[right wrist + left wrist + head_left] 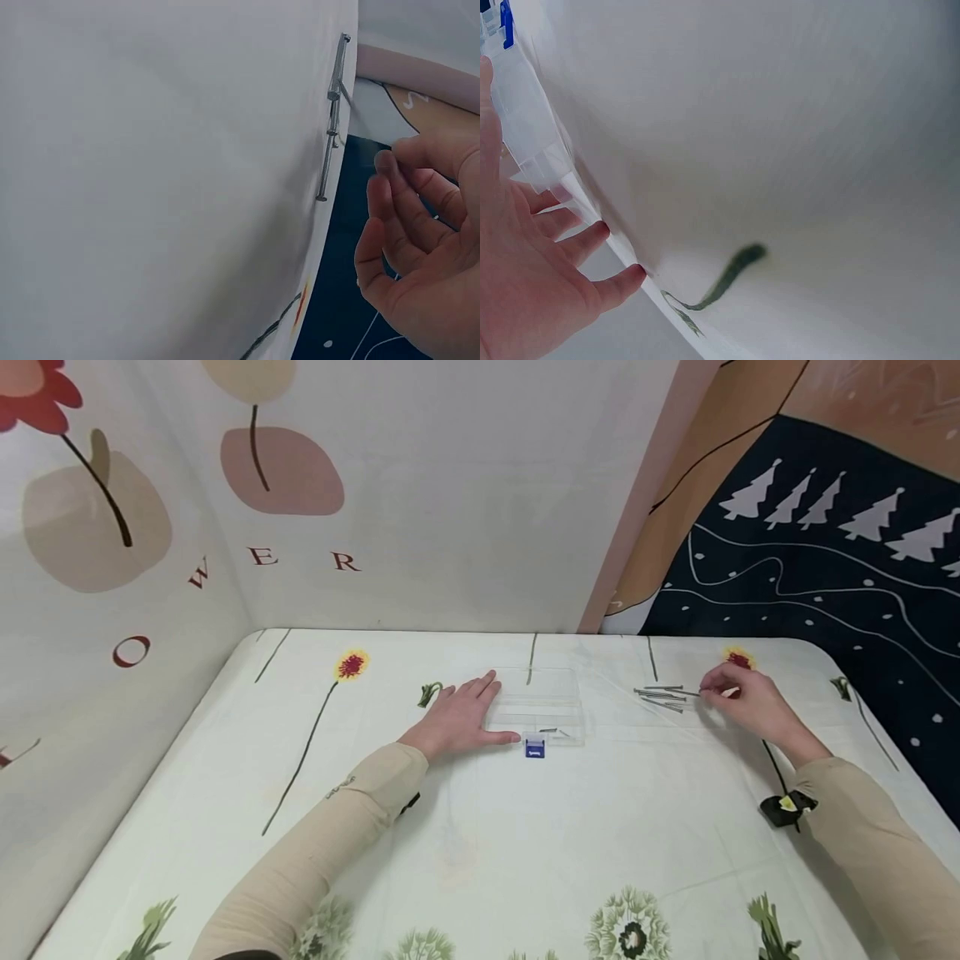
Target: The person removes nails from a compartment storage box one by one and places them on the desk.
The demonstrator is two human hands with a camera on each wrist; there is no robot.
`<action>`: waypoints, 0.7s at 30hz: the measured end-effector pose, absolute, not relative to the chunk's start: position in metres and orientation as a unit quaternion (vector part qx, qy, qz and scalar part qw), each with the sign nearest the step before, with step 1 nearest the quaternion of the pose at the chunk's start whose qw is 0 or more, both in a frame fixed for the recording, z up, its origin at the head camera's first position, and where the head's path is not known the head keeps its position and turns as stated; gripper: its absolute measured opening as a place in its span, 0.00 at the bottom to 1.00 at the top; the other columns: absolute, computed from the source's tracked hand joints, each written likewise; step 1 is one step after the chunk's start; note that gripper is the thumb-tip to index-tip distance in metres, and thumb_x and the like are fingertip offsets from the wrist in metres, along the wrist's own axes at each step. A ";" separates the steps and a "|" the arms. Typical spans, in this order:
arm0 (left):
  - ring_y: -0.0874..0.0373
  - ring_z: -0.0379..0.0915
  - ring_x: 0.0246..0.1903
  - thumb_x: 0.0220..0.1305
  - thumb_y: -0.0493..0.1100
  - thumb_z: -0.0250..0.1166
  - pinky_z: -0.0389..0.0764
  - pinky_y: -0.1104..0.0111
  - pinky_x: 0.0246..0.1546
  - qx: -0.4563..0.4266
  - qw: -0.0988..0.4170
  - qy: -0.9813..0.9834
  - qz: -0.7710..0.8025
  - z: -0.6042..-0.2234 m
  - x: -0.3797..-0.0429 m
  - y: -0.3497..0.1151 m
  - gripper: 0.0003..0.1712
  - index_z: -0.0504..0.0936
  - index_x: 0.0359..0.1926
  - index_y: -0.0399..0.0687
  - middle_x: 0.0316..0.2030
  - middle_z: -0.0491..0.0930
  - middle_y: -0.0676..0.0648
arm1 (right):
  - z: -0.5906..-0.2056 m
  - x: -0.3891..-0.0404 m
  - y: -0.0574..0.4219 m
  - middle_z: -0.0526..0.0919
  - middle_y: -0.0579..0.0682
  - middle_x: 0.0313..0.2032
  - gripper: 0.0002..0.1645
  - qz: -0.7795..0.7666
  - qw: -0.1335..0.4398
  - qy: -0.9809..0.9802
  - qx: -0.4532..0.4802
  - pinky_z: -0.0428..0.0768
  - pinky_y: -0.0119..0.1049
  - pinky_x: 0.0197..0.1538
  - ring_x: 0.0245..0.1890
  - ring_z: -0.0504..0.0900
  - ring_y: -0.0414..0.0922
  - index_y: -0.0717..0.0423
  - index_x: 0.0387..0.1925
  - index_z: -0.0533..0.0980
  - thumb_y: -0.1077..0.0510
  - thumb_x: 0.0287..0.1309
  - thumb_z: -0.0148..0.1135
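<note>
Head view: a white cloth printed with flowers point(480, 835) is covering the work surface and is filling the lower and middle frame. Yellow-and-red flower heads are marking its left and right upper areas; pale green round blossoms point(611, 910) are lining the bottom edge. Behind it, a white wall hanging point(465, 485) is spanning the upper left and centre, bearing dark red letters point(263, 557) and beige and pink rounded shapes. A pink vertical band point(645, 493) is bordering it, followed by a brown panel point(686, 452). A navy fabric with white fir trees point(817, 577) is occupying the upper right.

A clear, flat, rectangular plastic box point(538, 699) is lying just right of frame centre, its blue latch point(535, 748) facing the bottom of the frame. Small dark metal pieces point(549, 730) are showing at its lower edge. The left hand point(465, 718) is resting at the box's left side, fingers straight and spread, grasping nothing.

Long grey metal nails point(660, 696) are lying in a loose group right of the box. The right hand point(746, 700) is pinching one long nail point(692, 694) by its end between thumb and fingertips, the other fingers loosely curling. Beige sleeves point(862, 818) are covering both forearms.
</note>
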State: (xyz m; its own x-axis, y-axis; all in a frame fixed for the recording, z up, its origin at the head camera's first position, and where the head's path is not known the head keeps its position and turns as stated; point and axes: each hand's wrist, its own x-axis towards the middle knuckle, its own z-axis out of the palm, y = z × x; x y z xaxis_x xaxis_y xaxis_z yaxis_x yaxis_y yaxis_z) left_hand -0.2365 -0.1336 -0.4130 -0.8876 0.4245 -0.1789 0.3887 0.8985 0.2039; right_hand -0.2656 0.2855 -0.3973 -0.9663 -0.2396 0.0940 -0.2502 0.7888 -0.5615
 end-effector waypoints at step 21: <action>0.48 0.45 0.72 0.57 0.77 0.53 0.50 0.46 0.67 0.208 0.118 0.968 0.079 -0.411 -0.237 -0.133 0.59 0.51 0.75 0.42 0.75 0.43 0.45 | -0.397 -0.258 0.257 0.81 0.58 0.40 0.08 0.335 -0.021 -0.927 0.166 0.72 0.25 0.39 0.40 0.76 0.50 0.64 0.42 0.78 0.64 0.63 0.61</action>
State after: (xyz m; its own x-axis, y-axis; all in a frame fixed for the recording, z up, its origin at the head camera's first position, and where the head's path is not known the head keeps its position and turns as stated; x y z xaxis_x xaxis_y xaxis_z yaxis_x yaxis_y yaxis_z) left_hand -0.2366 -0.1326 -0.4109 -0.8859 0.4208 -0.1951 0.3834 0.9011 0.2025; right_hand -0.2576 0.2568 -0.3965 -0.9442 -0.3213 0.0729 -0.2938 0.7211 -0.6274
